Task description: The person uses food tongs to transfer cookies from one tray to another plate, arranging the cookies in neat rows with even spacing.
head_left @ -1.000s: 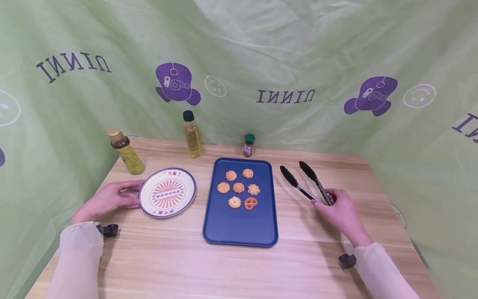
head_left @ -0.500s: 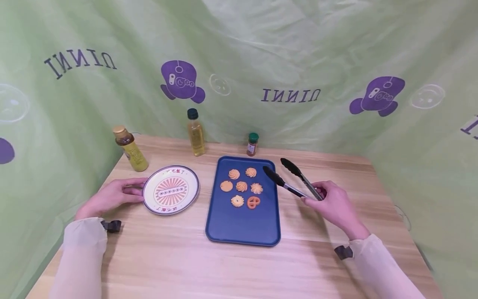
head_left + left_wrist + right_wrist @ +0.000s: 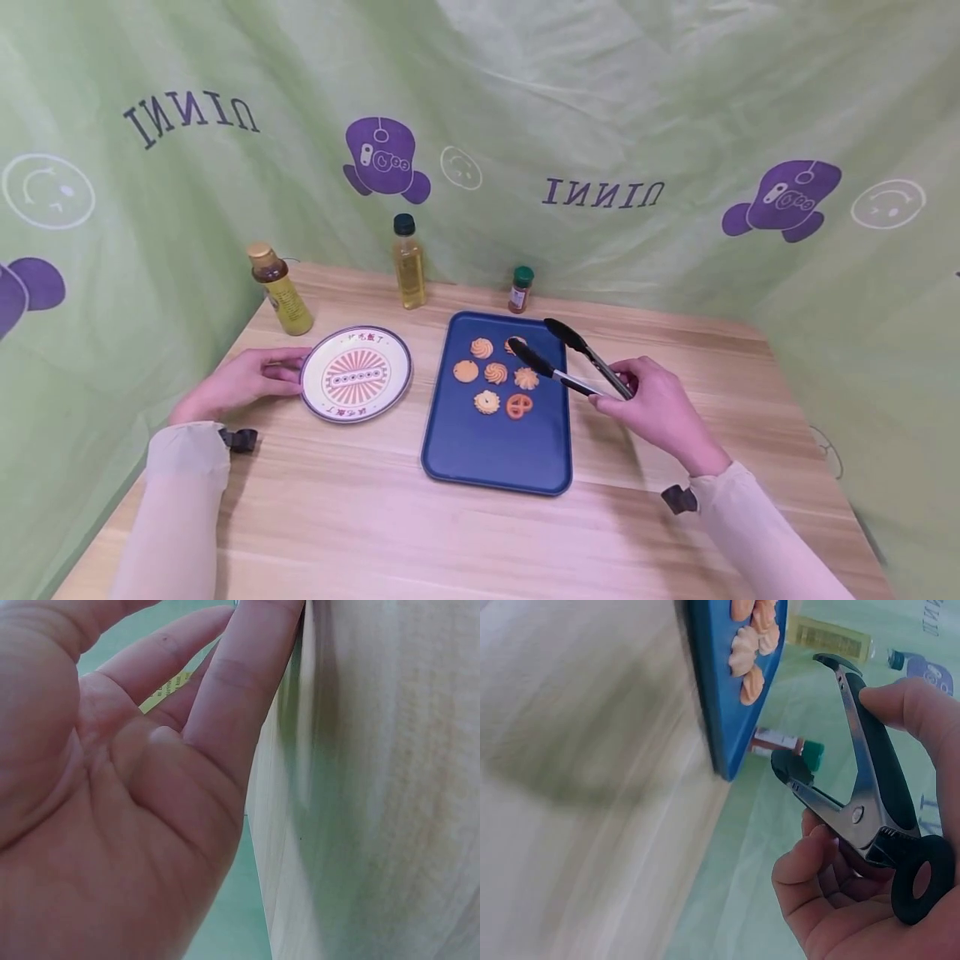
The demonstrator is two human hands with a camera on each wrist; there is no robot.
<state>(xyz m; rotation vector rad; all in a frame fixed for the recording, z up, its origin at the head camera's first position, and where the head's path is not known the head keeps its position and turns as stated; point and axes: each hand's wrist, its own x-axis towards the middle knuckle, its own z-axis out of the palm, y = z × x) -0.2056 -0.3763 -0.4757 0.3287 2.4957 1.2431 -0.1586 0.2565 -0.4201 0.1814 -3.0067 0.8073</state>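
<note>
we work at a pale wooden table [image 3: 480, 533] hemmed in by a green printed cloth backdrop [image 3: 600, 100]. our right hand [image 3: 656, 408] curls round the handles of the black-tipped metal tongs [image 3: 570, 358], whose arms stand spread apart; their long axis runs from the hand up and to the left, tips hovering over the far right corner of the dark blue rectangular tray [image 3: 487, 458]. one tip partly covers the far right swirl cookie [image 3: 513, 342] there, though we cannot tell whether it touches. the other golden piped cookies [image 3: 495, 372] lie just left of and nearer than the tips, so the right hand is much the closer one. our left hand [image 3: 240, 383] lies with relaxed fingers touching the left rim of the round striped ceramic plate [image 3: 356, 373], left of the tray. two oil bottles [image 3: 408, 262] and a small spice jar [image 3: 519, 290] stand along the far edge.
</note>
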